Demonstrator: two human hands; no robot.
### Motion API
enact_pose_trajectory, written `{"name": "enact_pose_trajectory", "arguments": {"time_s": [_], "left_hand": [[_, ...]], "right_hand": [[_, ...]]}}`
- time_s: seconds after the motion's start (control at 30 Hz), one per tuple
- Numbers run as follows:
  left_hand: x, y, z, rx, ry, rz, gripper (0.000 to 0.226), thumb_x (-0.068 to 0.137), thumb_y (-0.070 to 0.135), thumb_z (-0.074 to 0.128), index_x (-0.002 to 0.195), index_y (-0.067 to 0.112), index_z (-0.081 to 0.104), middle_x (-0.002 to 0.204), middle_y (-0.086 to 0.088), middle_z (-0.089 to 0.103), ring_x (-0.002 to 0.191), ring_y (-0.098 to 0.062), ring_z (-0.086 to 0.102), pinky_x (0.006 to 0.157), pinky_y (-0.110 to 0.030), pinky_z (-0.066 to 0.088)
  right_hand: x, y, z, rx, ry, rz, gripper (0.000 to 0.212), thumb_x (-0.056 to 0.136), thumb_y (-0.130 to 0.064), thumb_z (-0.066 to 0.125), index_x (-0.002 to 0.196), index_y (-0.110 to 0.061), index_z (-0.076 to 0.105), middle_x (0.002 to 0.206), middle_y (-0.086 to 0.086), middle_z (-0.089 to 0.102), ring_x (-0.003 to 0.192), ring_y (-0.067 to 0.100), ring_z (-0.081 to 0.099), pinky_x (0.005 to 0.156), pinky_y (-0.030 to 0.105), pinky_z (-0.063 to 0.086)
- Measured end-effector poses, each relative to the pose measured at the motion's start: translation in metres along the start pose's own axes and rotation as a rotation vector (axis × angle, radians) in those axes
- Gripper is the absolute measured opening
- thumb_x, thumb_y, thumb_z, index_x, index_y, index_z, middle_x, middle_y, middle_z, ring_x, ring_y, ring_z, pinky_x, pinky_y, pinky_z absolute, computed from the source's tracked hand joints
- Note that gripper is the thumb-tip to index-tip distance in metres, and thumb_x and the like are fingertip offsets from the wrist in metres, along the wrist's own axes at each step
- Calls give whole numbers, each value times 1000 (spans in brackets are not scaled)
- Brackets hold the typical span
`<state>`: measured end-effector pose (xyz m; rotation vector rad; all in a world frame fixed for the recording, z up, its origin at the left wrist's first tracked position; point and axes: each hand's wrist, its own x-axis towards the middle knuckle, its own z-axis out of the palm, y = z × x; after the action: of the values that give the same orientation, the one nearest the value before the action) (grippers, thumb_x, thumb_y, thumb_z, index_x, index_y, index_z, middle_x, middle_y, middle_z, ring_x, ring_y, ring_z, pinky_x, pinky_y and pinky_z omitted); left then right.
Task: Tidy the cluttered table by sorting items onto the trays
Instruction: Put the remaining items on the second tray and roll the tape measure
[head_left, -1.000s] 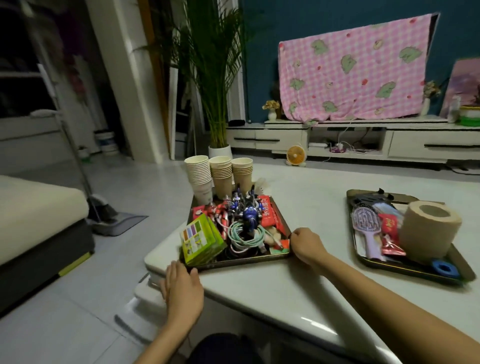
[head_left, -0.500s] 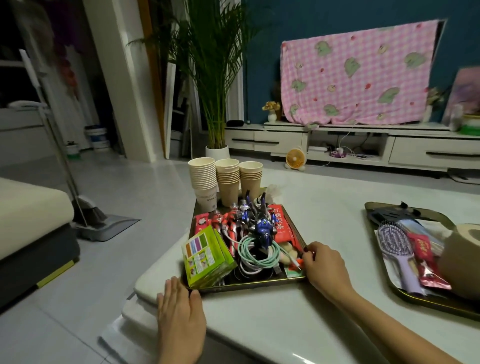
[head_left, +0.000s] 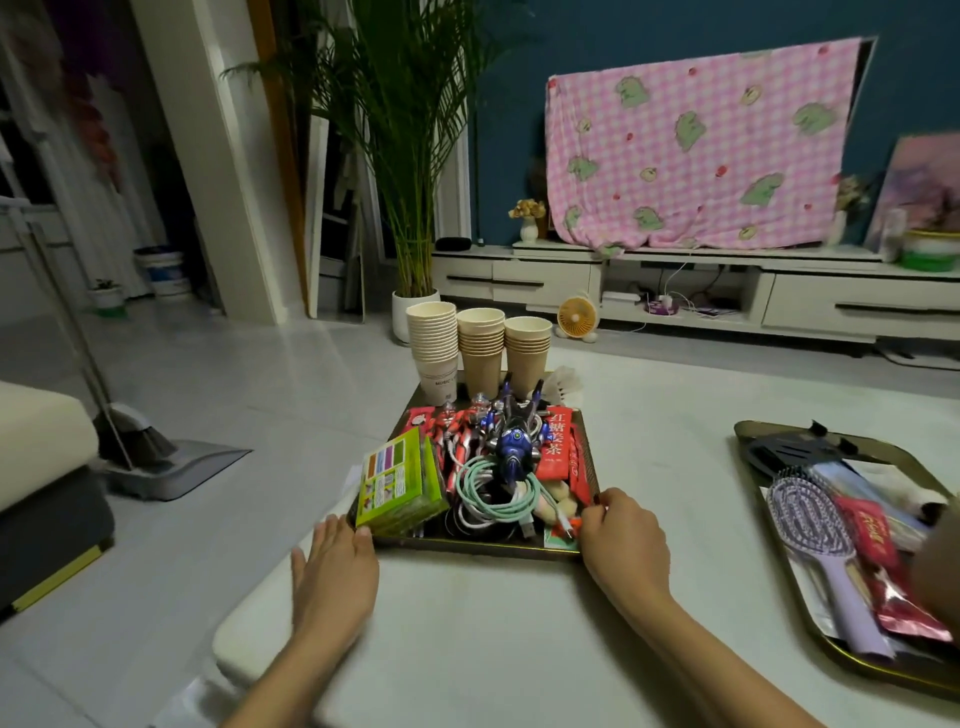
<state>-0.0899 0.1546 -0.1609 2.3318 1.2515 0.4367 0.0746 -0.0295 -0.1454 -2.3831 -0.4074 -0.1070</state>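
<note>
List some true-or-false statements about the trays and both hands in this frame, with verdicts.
1. Three stacks of paper cups stand upright beyond the toys. True.
2. The green box lies on the right tray. False: it sits at the left tray's near left corner.
3. The left hand lies flat with straight fingers by the left tray's near left corner. True.
4. The purple hairbrush lies on the left tray. False: it is on the right tray.
5. The right hand hangs off the table. False: its fingers curl at the left tray's near right corner.
</note>
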Motion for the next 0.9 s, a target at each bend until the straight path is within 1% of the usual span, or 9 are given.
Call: {"name": "enact_pose_trajectory", "arguments": {"time_s": [0.17,0.3,0.4,0.47,0.57,0.67,0.77,0.83,0.9], "left_hand": [[62,31,9,-116,-70,-81,48,101,22,18,148,16,16,157,-1,14,145,-17,5,115,-37,-5],[97,58,25,-158,-83,-115,50,96,19,21,146,25,27,155,2,20,144,-16,9,115,-38,-6],[118,70,36,-132,-66,-128,49,94,18,23,141,21,36,151,-1,32,140,-18,21,114,-38,2],[131,78,40,-129,-49,-131,44,92,16,25,130,17,46,141,-5,44,131,-22,34,110,-38,11],[144,87,44,-130,-14,-151,35,92,16,26,114,14,54,124,-8,55,115,-26,47,96,-35,25],[153,92,48,-134,4,-183,33,92,19,27,107,16,56,118,-7,58,108,-27,49,85,-32,26],[164,97,51,-221,6,-238,30,91,23,32,103,19,59,113,-7,60,100,-26,48,84,-32,27],[169,99,51,-276,37,-245,26,91,26,35,96,20,59,107,-6,61,90,-24,44,82,-30,26],[170,100,50,-323,60,-239,22,91,28,38,93,21,59,99,-6,60,86,-23,41,80,-29,25]], "right_hand": [[29,-9,13,-19,35,64,20,91,-16,37,92,-7,55,94,12,63,79,29,53,63,30,37],[65,-9,16,-34,38,109,22,91,-17,38,94,-7,57,97,13,63,77,28,50,64,29,37],[90,-6,20,-29,37,118,22,91,-18,39,95,-8,59,96,12,64,77,27,51,64,29,38],[105,-7,23,-22,51,126,22,91,-18,40,95,-8,59,96,12,64,76,27,50,63,28,37],[120,-6,29,-31,80,139,22,90,-18,40,95,-8,60,95,13,64,76,28,49,64,29,37],[130,-4,33,-16,106,157,24,89,-18,41,98,-11,62,96,13,65,80,30,53,65,29,38],[139,-4,41,20,161,172,25,90,-19,41,100,-14,64,94,13,66,83,31,56,67,31,41],[144,-5,47,43,214,168,26,90,-18,41,98,-15,65,90,12,65,78,30,53,66,31,40],[145,-5,47,51,249,158,26,90,-17,41,97,-15,66,83,11,60,75,29,49,64,30,37]]}}
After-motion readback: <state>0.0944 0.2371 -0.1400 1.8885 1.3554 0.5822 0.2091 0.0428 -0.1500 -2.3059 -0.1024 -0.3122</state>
